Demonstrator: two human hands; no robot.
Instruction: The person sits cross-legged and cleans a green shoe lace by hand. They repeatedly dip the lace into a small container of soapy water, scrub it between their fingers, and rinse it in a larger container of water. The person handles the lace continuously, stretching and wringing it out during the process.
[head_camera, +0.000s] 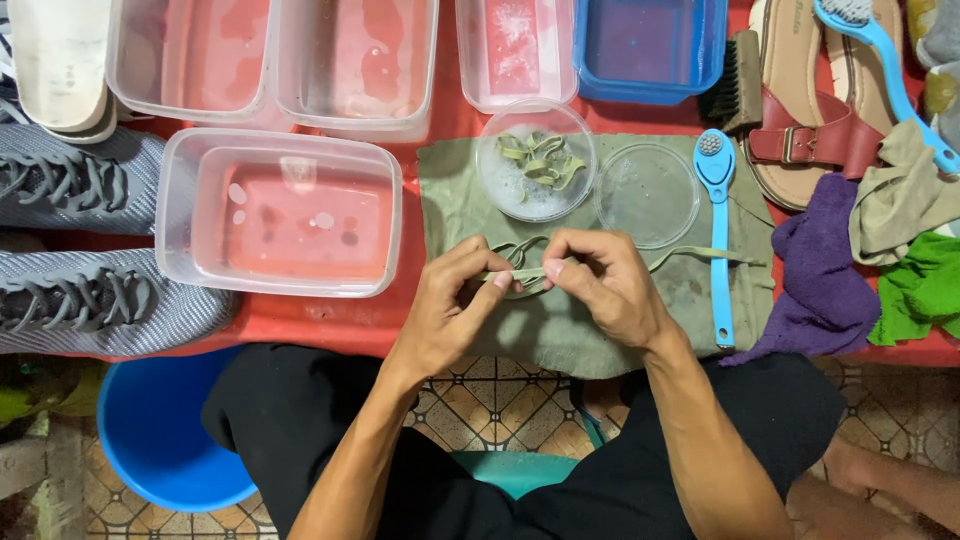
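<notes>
Head view, lace: flat olive-green shoelace (520, 272) pinched over the olive-green cloth mat (560, 330) on the red tabletop (300, 320), tail trailing right toward the light-blue long-handled brush (718, 240).
Left hand (450, 305): grip closed on the lace, thumb and forefinger.
Right hand (600, 285): grip closed on the same lace, just beside the left.
Doing it well: best kept taut and flat between the two pinches, worked along a short stretch at a time, slack left on the mat and away from the brush.
Nearby: round clear bowl (535, 160) holding another coiled lace in suds; clear round lid (648, 195) beside it; clear rectangular tub (280, 210) of water to the left.
Hidden: the pinched stretch of lace behind the fingers; its loops partly covered.
Cut off: grey knit laced shoes (80, 245) at the left edge; brown strap sandal (810, 110) at the top.
Unclear: soil on the lace.
</notes>
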